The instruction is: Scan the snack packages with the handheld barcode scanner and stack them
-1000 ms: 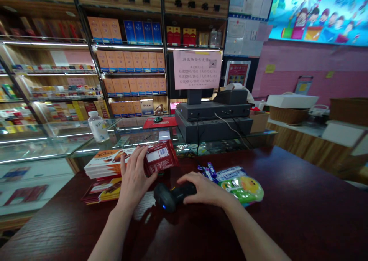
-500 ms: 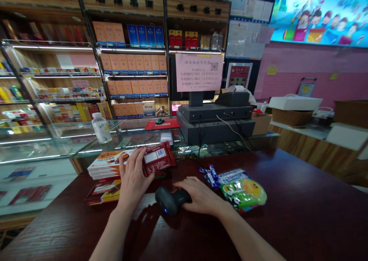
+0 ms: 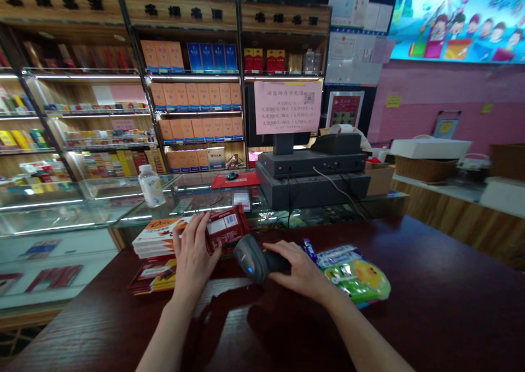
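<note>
My left hand (image 3: 192, 254) grips a red snack packet (image 3: 225, 228) with a white barcode label, tilted up above the dark wooden counter (image 3: 430, 306). My right hand (image 3: 301, 268) is wrapped round the handle of a black barcode scanner (image 3: 251, 256), whose head with a blue light sits just below the packet. Behind my left hand lies a stack of orange and white flat boxes (image 3: 153, 235). Right of my right hand lie a green and yellow packet (image 3: 361, 279) and small blue wrapped sweets (image 3: 310, 249).
A black cash register (image 3: 311, 175) with a pink notice stands on the glass display case (image 3: 82, 208) behind the counter. A water bottle (image 3: 151, 185) stands on the glass. Shelves of boxed goods fill the back wall. A wooden side counter (image 3: 451, 213) runs at right.
My right hand has lifted the scanner off the counter and brought it up and right, close under the red packet. The left hand kept the packet nearly still.
</note>
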`<state>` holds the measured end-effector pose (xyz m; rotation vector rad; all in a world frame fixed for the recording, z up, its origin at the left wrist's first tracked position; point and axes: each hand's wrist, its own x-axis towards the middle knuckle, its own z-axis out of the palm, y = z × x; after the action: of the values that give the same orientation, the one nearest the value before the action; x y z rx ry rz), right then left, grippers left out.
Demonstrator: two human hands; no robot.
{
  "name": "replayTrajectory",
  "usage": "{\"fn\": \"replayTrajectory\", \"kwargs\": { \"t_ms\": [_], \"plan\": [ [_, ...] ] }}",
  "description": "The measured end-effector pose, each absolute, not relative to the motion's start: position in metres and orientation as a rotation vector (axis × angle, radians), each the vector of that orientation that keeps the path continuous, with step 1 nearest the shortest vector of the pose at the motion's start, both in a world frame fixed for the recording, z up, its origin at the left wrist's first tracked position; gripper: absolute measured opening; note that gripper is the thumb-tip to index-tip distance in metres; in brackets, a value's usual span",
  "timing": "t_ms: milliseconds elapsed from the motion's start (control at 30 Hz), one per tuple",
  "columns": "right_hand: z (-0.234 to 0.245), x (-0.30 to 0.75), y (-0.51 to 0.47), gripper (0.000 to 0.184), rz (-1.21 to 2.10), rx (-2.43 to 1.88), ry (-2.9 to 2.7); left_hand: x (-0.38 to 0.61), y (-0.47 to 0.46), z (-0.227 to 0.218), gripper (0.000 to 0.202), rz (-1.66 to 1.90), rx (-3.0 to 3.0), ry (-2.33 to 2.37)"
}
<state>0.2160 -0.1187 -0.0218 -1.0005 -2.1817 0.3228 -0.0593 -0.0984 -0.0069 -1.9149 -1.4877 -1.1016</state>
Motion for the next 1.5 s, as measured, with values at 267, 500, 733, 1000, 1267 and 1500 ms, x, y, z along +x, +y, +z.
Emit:
{"fn": "replayTrajectory", "kwargs": {
  "t_ms": [267,500,733,1000,1267,1500],
  "plan": [
    [-0.0224,0.2224,-0.1149,0.055,0.426,-0.998,-2.083,-0.0600,-0.0968,-0.0101,0.075,-1.094,-1.939,-1.495],
    [-0.0212,0.2216,-0.1161,0.058,0.458,-1.016,-2.082,-0.0579,-0.0960,-0.0120,0.076,-1.060,-1.939,-1.482],
    [-0.0174,0.2219,-0.1179,0.053,0.464,-1.020,-2.105,-0.0556,-0.0970,-0.0110,0.075,-1.064,-1.954,-1.464],
    [-0.0163,0.2218,-0.1190,0.050,0.466,-1.036,-2.130,-0.0566,-0.0966,-0.0114,0.076,-1.083,-1.959,-1.463],
    [-0.0164,0.2228,-0.1185,0.049,0.450,-1.031,-2.128,-0.0566,-0.0972,-0.0119,0.079,-1.076,-1.960,-1.464],
    [-0.0159,0.2229,-0.1193,0.047,0.437,-1.042,-2.136,-0.0585,-0.0969,-0.0136,0.078,-1.068,-1.972,-1.478]
  ]
}}
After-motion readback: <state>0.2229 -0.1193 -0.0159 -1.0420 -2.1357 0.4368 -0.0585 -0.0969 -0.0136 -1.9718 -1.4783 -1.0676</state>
